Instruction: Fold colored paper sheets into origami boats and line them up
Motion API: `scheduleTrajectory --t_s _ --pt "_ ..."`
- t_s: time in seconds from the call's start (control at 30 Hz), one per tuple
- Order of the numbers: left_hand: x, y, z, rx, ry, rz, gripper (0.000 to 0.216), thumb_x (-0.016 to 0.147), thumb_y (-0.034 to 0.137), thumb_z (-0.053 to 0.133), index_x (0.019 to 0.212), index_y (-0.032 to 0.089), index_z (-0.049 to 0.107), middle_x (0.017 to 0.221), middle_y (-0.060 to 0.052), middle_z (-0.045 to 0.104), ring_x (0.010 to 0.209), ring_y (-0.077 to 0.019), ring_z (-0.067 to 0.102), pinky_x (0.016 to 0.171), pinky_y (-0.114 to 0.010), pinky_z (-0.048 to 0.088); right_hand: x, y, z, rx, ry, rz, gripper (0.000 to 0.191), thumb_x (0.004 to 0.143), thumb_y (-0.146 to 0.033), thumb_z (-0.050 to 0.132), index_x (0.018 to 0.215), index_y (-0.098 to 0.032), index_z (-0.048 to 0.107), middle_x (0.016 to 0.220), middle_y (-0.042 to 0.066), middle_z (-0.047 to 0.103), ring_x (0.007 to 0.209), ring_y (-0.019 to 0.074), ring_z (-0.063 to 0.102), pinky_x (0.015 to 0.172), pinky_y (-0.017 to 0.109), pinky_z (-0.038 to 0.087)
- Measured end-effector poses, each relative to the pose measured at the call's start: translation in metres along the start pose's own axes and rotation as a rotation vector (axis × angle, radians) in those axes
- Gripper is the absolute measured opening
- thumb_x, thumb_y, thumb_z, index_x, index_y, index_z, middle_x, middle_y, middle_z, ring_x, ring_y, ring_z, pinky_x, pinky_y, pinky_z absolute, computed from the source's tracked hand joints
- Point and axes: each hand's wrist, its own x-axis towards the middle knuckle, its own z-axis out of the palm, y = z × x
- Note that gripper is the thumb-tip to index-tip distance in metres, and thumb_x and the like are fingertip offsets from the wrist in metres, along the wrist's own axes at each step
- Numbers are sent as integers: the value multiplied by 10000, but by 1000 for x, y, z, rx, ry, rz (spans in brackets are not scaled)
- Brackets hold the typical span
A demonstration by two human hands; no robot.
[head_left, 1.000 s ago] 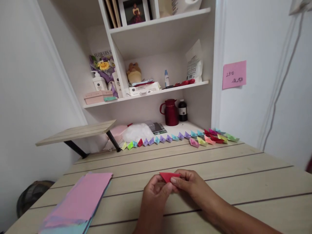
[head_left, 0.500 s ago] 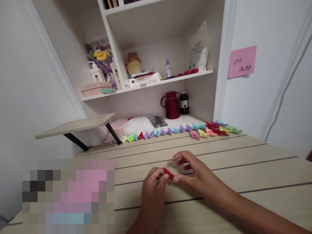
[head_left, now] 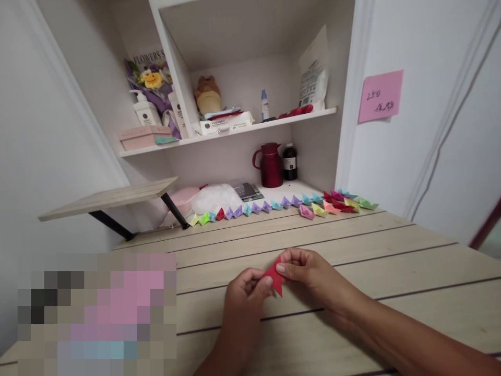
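A small folded red paper piece (head_left: 274,277) is pinched between both hands just above the wooden table (head_left: 352,261). My left hand (head_left: 246,290) grips its left edge with thumb and forefinger. My right hand (head_left: 303,269) holds the upper right corner, fingers curled. The paper stands tilted, a point hanging downward. A row of several small coloured folded paper boats (head_left: 282,206) lines the far edge of the table.
A stack of coloured paper sheets, blurred out, lies at the near left (head_left: 102,313). A raised wooden board on black legs (head_left: 109,198) stands at the back left. Shelves hold a dark red jug (head_left: 270,166), bottles, a plush toy. A pink sticky note (head_left: 380,96) hangs on the wall.
The red paper has turned from lying flat between the fingers to standing with a point down. My right hand's fingers have closed on it. The view has dipped slightly.
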Motion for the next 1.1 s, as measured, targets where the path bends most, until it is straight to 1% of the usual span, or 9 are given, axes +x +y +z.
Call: scheduleTrajectory --t_s 0.1,0.23,0.43,0.57,0.7,0.77,0.83,0.97,1.1 --pt "2 -6 0 -93 56 -42 216 721 371 669 658 165 661 561 -19 647 560 -160 591 590 -260 446 -1 0 1 61 -19 25 279 643 -390 771 667 -168 603 583 -14 607 571 131 508 595 272 374" --pt "4 -8 0 -220 97 -65 214 671 354 724 717 152 672 564 -18 660 513 -137 574 566 -246 437 0 1 1 43 -15 25 298 621 -387 791 663 -165 597 594 -22 600 576 121 490 597 264 357" --pt "2 4 -5 -251 60 -115 224 656 342 755 736 142 693 542 -4 629 548 -137 563 607 -247 437 1 3 0 14 -19 -4 318 629 -415 794 685 -169 600 640 -4 629 611 144 533 623 286 392" --pt "1 6 -12 -388 41 -147 256 682 358 766 770 126 702 605 -6 621 580 -116 527 643 -238 419 -3 -2 5 16 -32 -68 354 735 -507 707 706 -167 616 692 16 648 678 159 575 707 304 432" --pt "3 3 -18 -645 -58 -161 258 727 355 763 796 117 694 696 -19 605 639 -108 506 689 -241 404 -6 -7 7 41 -45 -97 386 805 -557 622 945 -199 648 943 51 671 870 195 610 815 331 450" --pt "3 3 -19 -691 -117 -147 218 766 328 740 819 121 696 742 -35 621 697 -122 524 731 -249 398 -6 -6 6 33 -74 -99 396 792 -502 668 1071 -224 623 1053 59 657 966 213 603 874 355 440" --pt "3 4 -19 -708 -177 -128 194 800 316 710 849 128 701 800 -57 651 763 -145 552 779 -265 391 -7 -4 7 53 -150 -101 449 763 -422 726 1151 -240 594 1104 61 645 984 218 608 904 377 436" --pt "2 5 -19 -712 -249 -120 202 836 326 666 868 130 706 870 -90 684 840 -193 590 838 -309 385 -8 -2 10 151 -327 -115 496 755 -321 748 1211 -234 574 1030 55 676 935 205 633 909 386 447" --pt "2 5 -18 -708 -273 -114 165 859 285 638 831 132 694 860 -92 685 882 -209 597 856 -323 388 -8 -3 11 166 -303 -116 402 754 -306 747 1130 -226 630 978 43 694 913 185 634 879 352 457"
